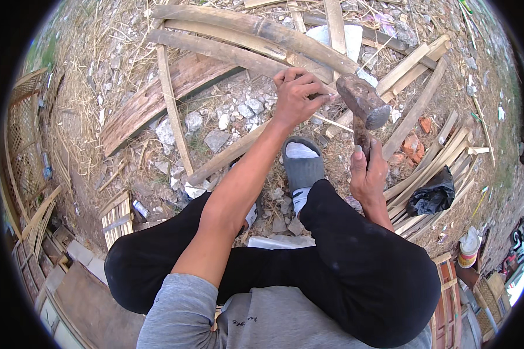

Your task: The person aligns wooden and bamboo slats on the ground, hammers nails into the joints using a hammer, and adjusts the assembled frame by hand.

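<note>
My right hand (369,177) is wrapped round the handle of a hammer (361,99) with a heavy, rusty head, held upright over the ground. My left hand (297,93) is closed in a pinch at the end of a weathered bamboo strip (221,53). Something small and pale shows at its fingertips, too small to name. The hammer head is just right of these fingers, apart from them. Beyond the left hand lies a thicker bamboo pole (262,30), its right end near the hammer head.
A rough wooden plank (163,96) lies at the left, crossed by a thin slat (173,110). Broken stones (217,139) lie between it and my sandalled foot (303,161). To the right are bundled bamboo strips (404,212), a black plastic bag (432,192) and brick pieces (412,148).
</note>
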